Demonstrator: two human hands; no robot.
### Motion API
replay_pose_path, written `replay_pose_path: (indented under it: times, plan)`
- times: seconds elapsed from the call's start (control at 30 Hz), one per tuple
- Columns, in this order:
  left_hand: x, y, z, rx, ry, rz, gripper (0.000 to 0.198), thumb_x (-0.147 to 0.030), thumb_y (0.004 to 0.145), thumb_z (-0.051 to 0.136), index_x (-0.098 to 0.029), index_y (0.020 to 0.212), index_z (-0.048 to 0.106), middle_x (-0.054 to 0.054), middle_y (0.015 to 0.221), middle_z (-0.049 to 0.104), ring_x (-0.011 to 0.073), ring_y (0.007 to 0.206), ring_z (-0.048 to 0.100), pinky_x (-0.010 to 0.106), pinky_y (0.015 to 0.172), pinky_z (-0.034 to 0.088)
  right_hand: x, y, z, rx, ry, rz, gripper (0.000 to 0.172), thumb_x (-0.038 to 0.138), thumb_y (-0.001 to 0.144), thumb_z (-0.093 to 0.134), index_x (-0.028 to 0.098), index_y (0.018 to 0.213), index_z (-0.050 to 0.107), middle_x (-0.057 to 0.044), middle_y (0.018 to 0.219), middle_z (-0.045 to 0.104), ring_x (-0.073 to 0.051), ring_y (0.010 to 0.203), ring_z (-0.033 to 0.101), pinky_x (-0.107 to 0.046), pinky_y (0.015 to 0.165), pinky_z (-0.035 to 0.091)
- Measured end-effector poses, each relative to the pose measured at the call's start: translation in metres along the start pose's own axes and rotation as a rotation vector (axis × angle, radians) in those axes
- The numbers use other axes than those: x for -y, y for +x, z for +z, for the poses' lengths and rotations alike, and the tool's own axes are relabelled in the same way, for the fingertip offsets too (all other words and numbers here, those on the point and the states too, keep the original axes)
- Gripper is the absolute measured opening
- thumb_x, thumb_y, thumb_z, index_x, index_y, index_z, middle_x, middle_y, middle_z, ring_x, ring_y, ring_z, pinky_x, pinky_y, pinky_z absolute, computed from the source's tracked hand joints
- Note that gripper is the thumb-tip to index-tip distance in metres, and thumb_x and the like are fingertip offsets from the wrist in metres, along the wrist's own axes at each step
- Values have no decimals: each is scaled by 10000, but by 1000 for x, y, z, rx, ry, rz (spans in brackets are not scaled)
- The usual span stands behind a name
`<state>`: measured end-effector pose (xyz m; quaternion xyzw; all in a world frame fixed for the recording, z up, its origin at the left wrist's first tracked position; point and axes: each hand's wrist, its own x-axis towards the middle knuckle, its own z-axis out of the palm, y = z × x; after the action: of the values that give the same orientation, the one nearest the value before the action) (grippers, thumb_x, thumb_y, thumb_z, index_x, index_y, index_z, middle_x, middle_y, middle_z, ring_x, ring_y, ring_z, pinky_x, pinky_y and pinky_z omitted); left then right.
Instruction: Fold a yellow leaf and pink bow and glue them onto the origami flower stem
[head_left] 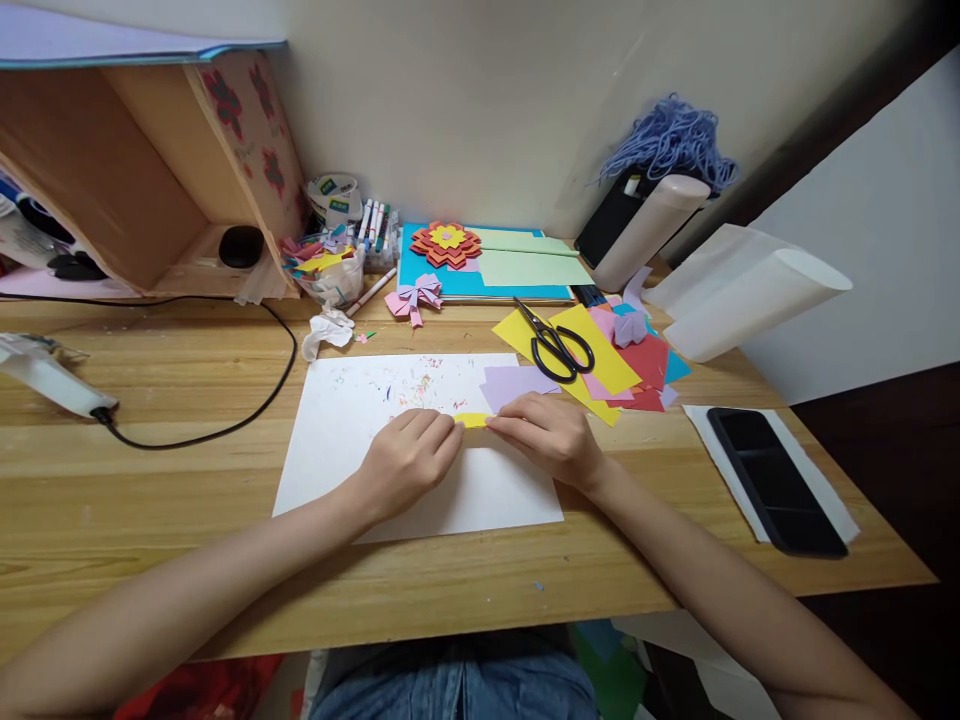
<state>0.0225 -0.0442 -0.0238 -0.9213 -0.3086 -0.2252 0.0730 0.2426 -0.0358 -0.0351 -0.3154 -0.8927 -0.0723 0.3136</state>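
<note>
A narrow strip of yellow paper (pixel 473 421) is stretched between my two hands, above a white sheet (pixel 322 450) marked with coloured specks. My left hand (pixel 411 455) pinches its left end, fingers closed. At the other end, my right hand (pixel 551 440) grips the strip the same way. The fingers hide both ends, so any folds there cannot be made out. Just beyond my right hand lie pieces of lilac paper (pixel 517 385). Black-handled scissors (pixel 555 345) rest on yellow paper sheets (pixel 607 350) to the upper right.
A layered paper flower (pixel 448 243) and a pink paper bow (pixel 415 297) sit at the back. Paper scraps (pixel 645 365) lie at right, near a black phone (pixel 776 480). On the left are a black cable (pixel 289 370), a white device (pixel 52 375) and a wooden box (pixel 247 180).
</note>
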Motion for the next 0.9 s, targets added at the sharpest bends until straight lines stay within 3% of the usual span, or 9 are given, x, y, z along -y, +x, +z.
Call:
replay_pose_path:
  times: [0.2, 0.37, 0.6, 0.9]
  plan:
    - [-5, -6, 7, 145, 137, -46, 209, -34, 834, 390, -138, 860, 569, 48, 739, 594, 165, 680, 535, 276, 586, 414, -7, 1, 3, 181, 8, -95, 223, 114, 883, 412, 152, 880, 631, -61, 772, 653, -149, 709, 562, -264, 593, 439]
    - [-5, -7, 7, 262, 197, -146, 204, -7, 804, 399, -140, 791, 552, 53, 750, 575, 172, 654, 498, 282, 580, 393, -11, -4, 6, 224, 147, 20, 220, 145, 887, 411, 174, 928, 625, -67, 823, 633, -150, 740, 556, -266, 599, 444]
    - [2, -3, 13, 331, 139, -305, 187, -144, 882, 359, -131, 809, 531, 75, 781, 539, 191, 698, 468, 315, 622, 371, -9, -1, 9, 251, 326, 232, 170, 173, 869, 460, 180, 854, 629, -63, 806, 596, -169, 780, 529, -290, 673, 447]
    - [7, 2, 7, 376, -125, -113, 206, -109, 873, 361, -147, 993, 524, 70, 904, 536, 174, 797, 470, 292, 689, 412, -6, 0, 6, 295, 254, 159, 220, 205, 888, 429, 198, 941, 642, -63, 823, 601, -178, 795, 499, -317, 686, 417]
